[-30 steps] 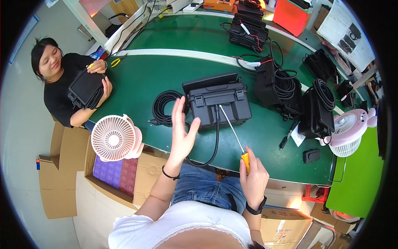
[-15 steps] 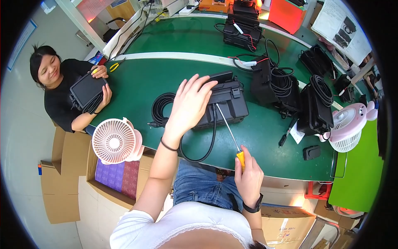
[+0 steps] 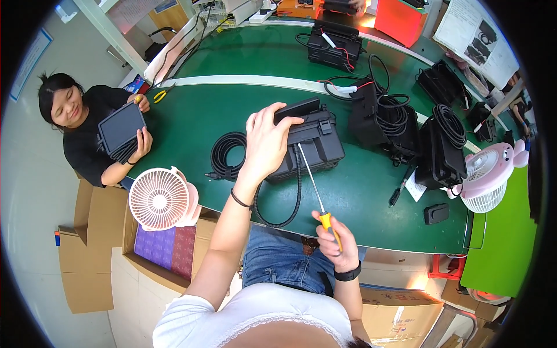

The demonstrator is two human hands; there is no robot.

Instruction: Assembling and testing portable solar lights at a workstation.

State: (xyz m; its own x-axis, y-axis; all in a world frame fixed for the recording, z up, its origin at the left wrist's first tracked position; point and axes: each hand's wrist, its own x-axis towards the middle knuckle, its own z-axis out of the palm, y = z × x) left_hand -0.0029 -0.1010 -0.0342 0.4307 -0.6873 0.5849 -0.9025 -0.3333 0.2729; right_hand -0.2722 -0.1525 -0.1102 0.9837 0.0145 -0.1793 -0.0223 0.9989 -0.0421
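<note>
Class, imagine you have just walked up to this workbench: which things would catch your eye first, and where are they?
First, the person's left hand gripping the raised lid of a black case mid-table, while the right hand holds a long screwdriver with a yellow handle, tip at the case. Next, the white desk fan at the green table's near left edge, and a pink fan at far right.

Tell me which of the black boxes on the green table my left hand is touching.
The black box nearest you, with the screwdriver tip on it; your left hand grips its top. The others sit farther back, untouched.
</note>
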